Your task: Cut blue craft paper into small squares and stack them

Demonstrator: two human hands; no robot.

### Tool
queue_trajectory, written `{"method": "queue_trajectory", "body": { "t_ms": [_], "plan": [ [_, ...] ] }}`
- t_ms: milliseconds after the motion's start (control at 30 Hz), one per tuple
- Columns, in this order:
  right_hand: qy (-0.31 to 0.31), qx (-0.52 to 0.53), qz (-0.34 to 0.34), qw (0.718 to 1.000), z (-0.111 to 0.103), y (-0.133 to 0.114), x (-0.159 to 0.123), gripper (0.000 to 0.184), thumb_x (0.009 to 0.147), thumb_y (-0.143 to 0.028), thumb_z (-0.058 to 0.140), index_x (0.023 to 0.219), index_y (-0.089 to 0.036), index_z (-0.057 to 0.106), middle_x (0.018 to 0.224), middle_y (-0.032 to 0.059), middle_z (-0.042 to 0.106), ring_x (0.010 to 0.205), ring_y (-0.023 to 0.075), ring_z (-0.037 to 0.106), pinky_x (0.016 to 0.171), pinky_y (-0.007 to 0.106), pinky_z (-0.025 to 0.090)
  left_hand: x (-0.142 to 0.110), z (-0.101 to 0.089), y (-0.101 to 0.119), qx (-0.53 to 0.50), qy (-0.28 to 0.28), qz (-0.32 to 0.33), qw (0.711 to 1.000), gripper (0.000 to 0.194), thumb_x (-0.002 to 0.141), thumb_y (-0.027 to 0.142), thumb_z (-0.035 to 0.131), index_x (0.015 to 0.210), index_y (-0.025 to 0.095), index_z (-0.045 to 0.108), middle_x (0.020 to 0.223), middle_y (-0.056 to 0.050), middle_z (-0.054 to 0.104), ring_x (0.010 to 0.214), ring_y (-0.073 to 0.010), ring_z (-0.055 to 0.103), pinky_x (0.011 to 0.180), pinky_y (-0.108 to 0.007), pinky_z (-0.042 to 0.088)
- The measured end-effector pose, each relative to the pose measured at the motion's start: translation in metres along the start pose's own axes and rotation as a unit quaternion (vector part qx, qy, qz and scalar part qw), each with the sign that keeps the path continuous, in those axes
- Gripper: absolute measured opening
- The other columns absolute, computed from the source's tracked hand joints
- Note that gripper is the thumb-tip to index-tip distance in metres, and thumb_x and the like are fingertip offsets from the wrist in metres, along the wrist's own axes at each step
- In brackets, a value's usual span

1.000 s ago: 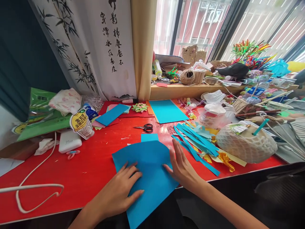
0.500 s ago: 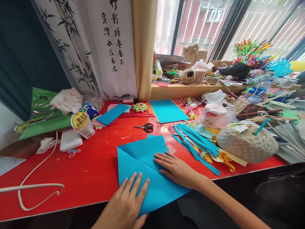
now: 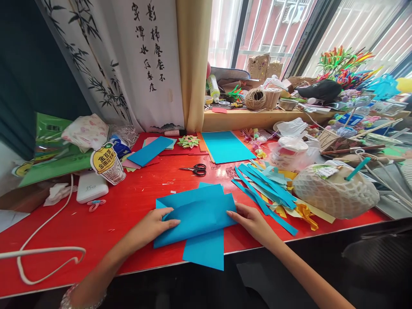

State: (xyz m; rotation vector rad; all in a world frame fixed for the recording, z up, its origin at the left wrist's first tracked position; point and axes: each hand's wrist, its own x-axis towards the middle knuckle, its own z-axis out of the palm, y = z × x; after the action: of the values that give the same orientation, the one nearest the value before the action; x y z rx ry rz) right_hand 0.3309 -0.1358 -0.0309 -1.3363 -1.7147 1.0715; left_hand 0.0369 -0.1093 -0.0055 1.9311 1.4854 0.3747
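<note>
At eleven o'clock, on the white hanging (image 3: 125,51), read black brush-written Chinese characters, 影, 水 and 痕 among them. At ten, on the cup-shaped packet (image 3: 109,171), made out 金 on a yellow label (image 3: 104,159); found the smaller print too fine to read. Between nine and ten, on the white power bank (image 3: 92,189), read "35W".

Near the middle of the worktop (image 3: 128,253), held the folded blue sheet (image 3: 199,219) between the two hands: pinched at nine o'clock by the left hand (image 3: 157,222), thumb over the near layer, and at three by the right hand (image 3: 249,216), likewise closed on the edge. Beneath, saw blue paper (image 3: 206,251) jutting out at twelve and, past the worktop's near edge, at six; could not tell whether one piece or two.

At twelve, counted one pair of scissors (image 3: 196,169), well apart from the hands, and farther off one paper rosette (image 3: 188,141). At eleven, noted one long blue piece (image 3: 151,151) atop coloured papers (image 3: 128,162); at one, one large blue rectangle (image 3: 228,148) and, on the ledge (image 3: 267,117), one ball of twine (image 3: 255,99). Towards two, saw a heap of strips (image 3: 268,189), too tangled to count. At three, counted one net-wrapped round thing (image 3: 334,197) with one teal straw (image 3: 358,168).
</note>
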Motion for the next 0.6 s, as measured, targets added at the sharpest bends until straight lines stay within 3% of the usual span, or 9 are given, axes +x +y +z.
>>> {"method": "queue_trajectory", "body": {
  "t_ms": [100, 267, 433, 533, 600],
  "plan": [
    [0.026, 0.023, 0.004, 0.999, 0.006, -0.001, 0.008, 0.030, 0.083, -0.047, 0.045, 0.082, -0.018, 0.055, 0.075, 0.0010, 0.055, 0.067, 0.0148, 0.050, 0.058, 0.024, 0.041, 0.009, 0.000, -0.001, 0.001, -0.004, -0.036, 0.999, 0.060, 0.072, 0.059, 0.048, 0.117, 0.020, 0.051, 0.115, -0.010, 0.059, 0.101, -0.0298, 0.057, 0.077, -0.035, 0.047],
    [0.068, -0.067, -0.003, 0.995, 0.004, 0.001, 0.020, 0.029, 0.084, -0.046, 0.043, 0.078, -0.018, 0.049, 0.066, -0.0010, 0.046, 0.059, 0.0129, 0.043, 0.051, 0.024, 0.032, 0.020, -0.007, -0.003, 0.060, 0.060, 0.022, 0.996, 0.066, 0.075, 0.059, 0.043, 0.129, 0.021, 0.036, 0.136, -0.010, 0.038, 0.119, -0.0291, 0.042, 0.092, -0.040, 0.039],
    [0.109, -0.182, 0.005, 0.977, 0.005, 0.005, 0.031, 0.029, 0.086, -0.042, 0.039, 0.094, -0.017, 0.052, 0.070, 0.0026, 0.053, 0.063, 0.0172, 0.050, 0.053, 0.026, 0.034, 0.042, -0.014, -0.006, 0.153, 0.002, 0.055, 0.987, 0.066, 0.076, 0.063, 0.040, 0.123, 0.017, 0.045, 0.126, -0.012, 0.048, 0.114, -0.0293, 0.042, 0.093, -0.043, 0.035],
    [0.113, -0.226, 0.016, 0.967, 0.010, 0.009, 0.035, 0.033, 0.087, -0.039, 0.037, 0.107, -0.017, 0.051, 0.077, 0.0054, 0.058, 0.068, 0.0196, 0.054, 0.056, 0.027, 0.036, 0.058, -0.013, 0.006, 0.207, 0.027, 0.089, 0.974, 0.062, 0.078, 0.061, 0.037, 0.117, 0.014, 0.051, 0.121, -0.014, 0.052, 0.114, -0.0308, 0.039, 0.094, -0.045, 0.031],
    [0.114, -0.234, 0.013, 0.965, 0.012, 0.011, 0.036, 0.035, 0.087, -0.038, 0.037, 0.112, -0.017, 0.050, 0.080, 0.0058, 0.058, 0.071, 0.0198, 0.055, 0.057, 0.027, 0.037, 0.071, -0.008, 0.021, 0.197, -0.017, 0.127, 0.972, 0.056, 0.080, 0.057, 0.036, 0.113, 0.016, 0.055, 0.118, -0.012, 0.055, 0.110, -0.0288, 0.043, 0.092, -0.042, 0.033]
  ]
}}
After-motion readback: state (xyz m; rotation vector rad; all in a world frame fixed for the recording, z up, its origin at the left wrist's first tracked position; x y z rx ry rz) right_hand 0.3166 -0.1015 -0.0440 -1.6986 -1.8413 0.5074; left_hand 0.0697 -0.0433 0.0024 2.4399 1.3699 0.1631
